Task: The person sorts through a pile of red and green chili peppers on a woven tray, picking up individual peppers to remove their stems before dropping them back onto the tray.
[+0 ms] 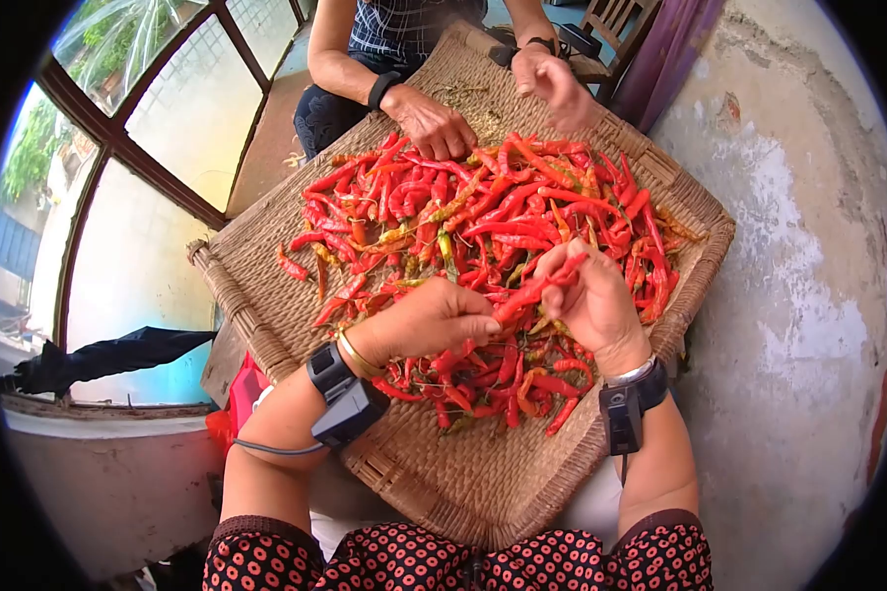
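Note:
A wide woven tray with a rolled rim lies before me, heaped with red chili peppers, some orange or yellowish. Above the heap, my right hand grips a red chili pepper between thumb and fingers. The pepper slants, its lower end pointing toward my left hand. That hand is closed in a pinch close to this end; whether it touches the pepper or holds a small piece is too hidden to tell. Loose peppers lie under both hands.
Across the tray, another person's hand reaches into the peppers, and their other hand is raised over the far right side. A window with a dark folded umbrella stands left. A worn wall rises on the right.

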The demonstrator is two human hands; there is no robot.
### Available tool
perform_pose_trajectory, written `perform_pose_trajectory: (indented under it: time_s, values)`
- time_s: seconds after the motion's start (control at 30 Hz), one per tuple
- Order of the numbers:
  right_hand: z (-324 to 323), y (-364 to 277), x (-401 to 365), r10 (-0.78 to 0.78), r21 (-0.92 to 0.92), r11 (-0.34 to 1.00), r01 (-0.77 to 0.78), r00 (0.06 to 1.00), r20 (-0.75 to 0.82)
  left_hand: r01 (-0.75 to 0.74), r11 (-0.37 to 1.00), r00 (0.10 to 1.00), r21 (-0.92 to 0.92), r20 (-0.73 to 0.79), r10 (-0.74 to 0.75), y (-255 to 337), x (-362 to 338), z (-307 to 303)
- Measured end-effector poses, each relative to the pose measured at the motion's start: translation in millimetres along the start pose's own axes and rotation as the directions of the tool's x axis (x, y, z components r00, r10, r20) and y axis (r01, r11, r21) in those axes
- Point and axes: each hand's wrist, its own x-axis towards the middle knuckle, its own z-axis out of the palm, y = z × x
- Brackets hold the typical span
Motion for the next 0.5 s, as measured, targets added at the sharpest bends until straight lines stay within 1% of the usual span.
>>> perform_pose_trajectory:
  time_s: [0.03,0.1,0.13,0.17,0.23,0.3,0.33,0.37,0.43,0.47,0.5]
  values:
    - [0,0,1,-0.001,0.002,1.0,0.001,1.0,-0.002,0.002,1.0,1.0,0.001,0.002,-0.002,1,-1,-4]
    - [1,-1,1,-0.067,-0.025,0.998,0.064,0.984,-0.164,0.095,0.983,0.99,-0.159,-0.088,-0.11,3,-4,-14]
    - [-5,1,2,-0.025,-0.068,0.998,0.017,0.993,-0.119,0.095,0.98,0.982,-0.177,-0.142,-0.121,9,-7,-20]
    - [-6,2,2,-0.026,-0.066,0.998,0.018,0.993,-0.119,0.096,0.98,0.982,-0.176,-0.141,-0.122,8,-6,-26]
    - [-7,4,2,0.064,-0.171,0.981,-0.092,0.985,-0.162,-0.068,0.959,0.924,-0.274,-0.381,-0.043,3,-4,-37]
    - [-5,4,1,0.089,-0.169,0.979,-0.111,0.987,-0.132,-0.203,0.907,0.832,-0.369,-0.554,-0.039,-6,4,-50]
    - [-2,3,1,0.114,-0.169,0.977,-0.13,0.988,-0.101,-0.241,0.922,0.783,-0.304,-0.622,0.0,-7,6,-53]
    - [0,3,0,0.114,-0.169,0.977,-0.13,0.988,-0.1,-0.241,0.922,0.783,-0.304,-0.622,0.0,-11,6,-52]
    - [5,3,-1,0.108,-0.18,0.977,-0.117,0.992,-0.061,-0.156,0.988,0.632,-0.019,-0.771,0.085,-17,7,-47]
    - [6,3,-1,0.106,-0.178,0.977,-0.116,0.992,-0.062,-0.201,0.978,0.705,-0.047,-0.701,0.112,-16,4,-41]
    - [6,4,-1,0.128,-0.179,0.975,-0.129,0.992,-0.019,-0.147,0.983,0.818,-0.114,-0.573,0.055,-14,2,-33]
